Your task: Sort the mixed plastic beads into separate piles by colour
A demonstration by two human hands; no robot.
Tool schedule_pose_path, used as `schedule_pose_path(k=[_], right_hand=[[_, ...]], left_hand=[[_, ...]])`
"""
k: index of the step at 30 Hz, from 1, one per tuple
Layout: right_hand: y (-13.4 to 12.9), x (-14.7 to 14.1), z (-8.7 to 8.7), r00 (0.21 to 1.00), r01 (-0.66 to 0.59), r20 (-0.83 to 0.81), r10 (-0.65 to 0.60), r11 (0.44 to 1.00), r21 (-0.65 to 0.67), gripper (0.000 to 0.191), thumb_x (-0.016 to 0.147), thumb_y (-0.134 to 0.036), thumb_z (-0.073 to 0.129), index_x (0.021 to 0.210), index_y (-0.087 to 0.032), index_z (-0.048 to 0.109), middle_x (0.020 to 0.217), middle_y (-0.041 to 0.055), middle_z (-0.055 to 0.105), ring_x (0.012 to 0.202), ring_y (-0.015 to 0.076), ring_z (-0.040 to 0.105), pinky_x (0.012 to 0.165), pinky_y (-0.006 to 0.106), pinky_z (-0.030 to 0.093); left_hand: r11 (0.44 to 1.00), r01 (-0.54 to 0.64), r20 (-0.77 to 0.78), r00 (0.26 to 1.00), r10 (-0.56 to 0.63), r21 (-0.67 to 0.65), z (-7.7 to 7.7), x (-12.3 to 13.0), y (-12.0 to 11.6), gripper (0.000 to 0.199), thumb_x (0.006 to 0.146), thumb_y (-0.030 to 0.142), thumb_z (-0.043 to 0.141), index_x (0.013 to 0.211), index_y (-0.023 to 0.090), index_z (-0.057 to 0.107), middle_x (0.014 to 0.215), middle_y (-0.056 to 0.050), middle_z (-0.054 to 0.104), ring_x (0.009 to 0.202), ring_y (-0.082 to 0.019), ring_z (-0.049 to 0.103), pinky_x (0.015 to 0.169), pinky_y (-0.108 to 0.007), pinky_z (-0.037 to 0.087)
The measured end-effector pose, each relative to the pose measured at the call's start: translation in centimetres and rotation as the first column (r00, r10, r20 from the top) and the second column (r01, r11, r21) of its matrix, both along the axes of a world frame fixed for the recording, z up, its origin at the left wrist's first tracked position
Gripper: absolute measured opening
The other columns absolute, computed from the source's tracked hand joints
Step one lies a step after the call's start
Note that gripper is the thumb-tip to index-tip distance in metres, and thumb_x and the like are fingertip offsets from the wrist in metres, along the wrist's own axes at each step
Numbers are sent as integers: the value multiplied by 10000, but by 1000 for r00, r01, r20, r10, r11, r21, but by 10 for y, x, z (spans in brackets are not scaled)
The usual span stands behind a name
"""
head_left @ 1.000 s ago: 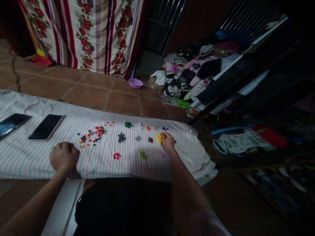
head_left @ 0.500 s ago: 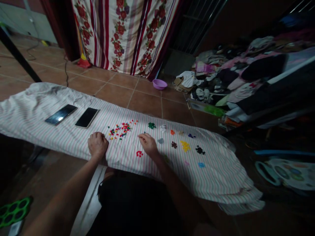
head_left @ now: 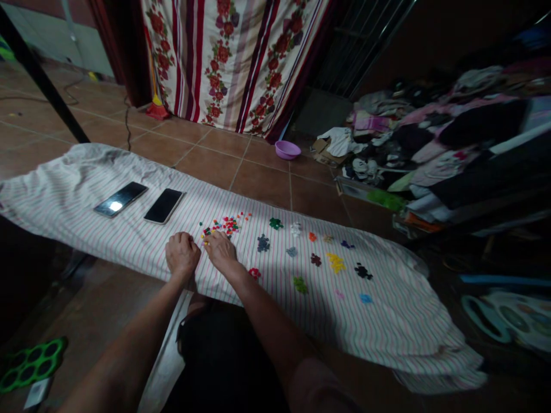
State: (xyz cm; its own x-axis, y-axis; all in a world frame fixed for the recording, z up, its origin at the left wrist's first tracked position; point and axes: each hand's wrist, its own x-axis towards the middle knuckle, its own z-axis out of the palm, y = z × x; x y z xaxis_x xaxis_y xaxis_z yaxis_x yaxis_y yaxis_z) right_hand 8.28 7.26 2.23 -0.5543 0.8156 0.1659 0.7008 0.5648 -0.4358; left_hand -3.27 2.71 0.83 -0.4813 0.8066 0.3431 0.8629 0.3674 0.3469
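My left hand [head_left: 183, 253] rests closed on the striped cloth [head_left: 142, 261]; nothing shows in its fingers. Beside it, my right hand [head_left: 220, 251] reaches over the near side of a mixed pile of tiny coloured pieces [head_left: 231, 224]. Its fingertips are drawn together among the pieces, with yellow ones at their tips; whether one is gripped is hidden. A small red group [head_left: 254, 273] lies by my right forearm. Farther right are single-colour groups, among them dark grey [head_left: 263, 243], dark green [head_left: 276, 223], olive green [head_left: 300, 284], yellow [head_left: 335, 263] and black [head_left: 363, 271].
Two phones [head_left: 164, 206] lie on the cloth to the left. On the tiled floor beyond are a purple basin [head_left: 287, 150] and a red broom [head_left: 157, 109] by a flowered curtain [head_left: 241, 63]. Heaped clothes [head_left: 413, 132] fill the right side.
My right hand has moved left from beside the grey groups to the mixed pile, uncovering the dark grey and olive groups. My left hand stays closed on the cloth. The view has shifted slightly.
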Motion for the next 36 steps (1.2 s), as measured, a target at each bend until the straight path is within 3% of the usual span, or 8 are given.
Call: schedule_pose_path(k=[11,15,19,23,28,32,34,36], right_hand=[[5,37,11,985,86,-149,-89,996,-22,255,878,-173,471,1068,-235,630,1034,33,634,992,161,559,917,291,438],[4,81,11,945,204,-251,-211,978,-51,291,830,-115,457,1021,-217,651,980,34,641,917,147,590,856,262,466],[2,148,4,863,353,-376,-337,935,-28,284,833,-151,435,995,-205,662,962,39,647,840,140,602,790,258,485],[0,229,-2,768,547,-425,-479,836,47,278,796,-172,443,940,-187,681,935,57,654,806,150,596,774,270,486],[-6,320,-6,617,774,-332,-713,625,97,291,730,-170,440,877,-149,691,877,94,669,853,200,599,829,322,480],[-12,366,-11,459,887,-178,-870,460,38,297,710,-170,451,899,-147,679,862,84,683,820,193,617,820,312,483],[-12,378,-15,428,902,-132,-894,431,2,284,688,-160,471,894,-159,666,810,61,685,773,178,626,781,292,495],[-10,384,-20,445,893,-135,-885,450,-2,277,666,-147,480,883,-165,651,771,44,684,735,162,632,747,273,505]], left_hand=[[1000,1,-14,1000,-1,-16,4,1,-2,211,789,244,414,853,165,599,930,-116,597,886,-244,485,751,-367,338],[1000,-15,-30,999,14,-19,8,4,-4,228,782,261,411,843,162,607,909,-115,599,877,-249,492,753,-375,352],[1000,-9,-67,998,9,-9,7,4,-4,245,786,270,419,849,146,619,896,-128,605,868,-254,497,737,-378,361],[998,-36,-99,995,32,-46,7,4,-3,269,791,275,426,865,121,633,895,-140,609,853,-243,498,715,-360,356],[994,-63,-108,993,52,-93,12,7,-3,295,797,307,420,883,131,641,914,-121,617,850,-228,502,700,-334,344],[993,-67,-137,989,52,-100,13,8,-3,311,797,315,410,904,146,647,937,-120,629,844,-236,506,681,-336,341],[992,-75,-145,988,60,-104,14,8,-3,318,799,315,402,904,146,650,935,-123,633,839,-239,509,679,-338,342],[992,-74,-150,987,58,-104,14,9,-3,322,799,314,397,898,143,652,935,-126,634,838,-240,512,682,-338,346]])
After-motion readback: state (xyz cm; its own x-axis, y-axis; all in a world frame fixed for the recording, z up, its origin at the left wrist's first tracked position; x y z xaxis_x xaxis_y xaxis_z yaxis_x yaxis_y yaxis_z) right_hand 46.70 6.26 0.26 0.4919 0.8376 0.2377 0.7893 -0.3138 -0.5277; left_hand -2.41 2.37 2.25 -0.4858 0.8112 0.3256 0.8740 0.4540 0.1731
